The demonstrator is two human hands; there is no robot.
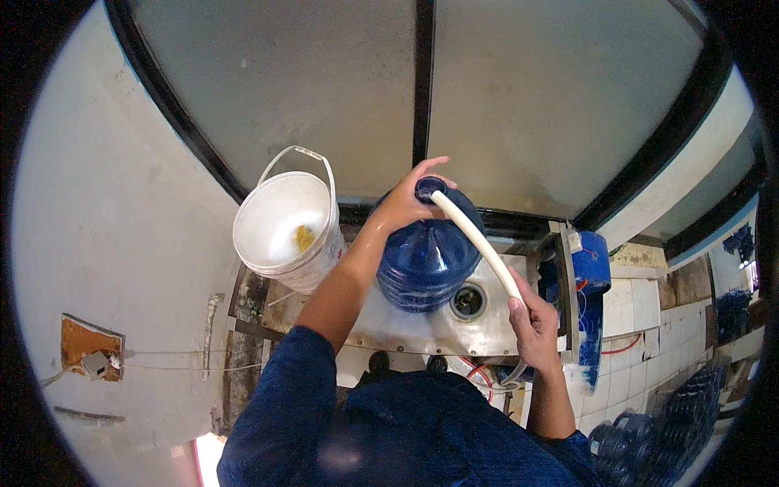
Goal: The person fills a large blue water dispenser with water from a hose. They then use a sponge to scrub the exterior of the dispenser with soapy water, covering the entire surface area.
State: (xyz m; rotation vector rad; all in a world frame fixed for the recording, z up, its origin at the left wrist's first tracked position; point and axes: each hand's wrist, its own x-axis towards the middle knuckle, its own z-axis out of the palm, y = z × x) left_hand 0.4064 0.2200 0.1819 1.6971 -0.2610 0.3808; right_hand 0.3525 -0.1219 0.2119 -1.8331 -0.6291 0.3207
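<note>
A large blue water jug (426, 268) stands upright on a metal sink counter (523, 341). My left hand (410, 199) grips it at the neck, thumb and fingers around the mouth, a couple of fingertips raised. My right hand (531, 321) is closed on a white hose (479, 239), whose upper end is at or just inside the jug's mouth. A round drain (468, 302) lies beside the jug's base. A white bucket (276, 223) with a raised handle stands on the left, with a yellow scrubber (303, 238) inside it.
A frosted partition (568, 97) in dark frames rises behind the sink. A blue tank (592, 268) is at the right, with several water jugs (641, 438) on the tiled floor below. A white wall (130, 227) with an opening and cables is on the left. Red and grey hoses hang below the counter.
</note>
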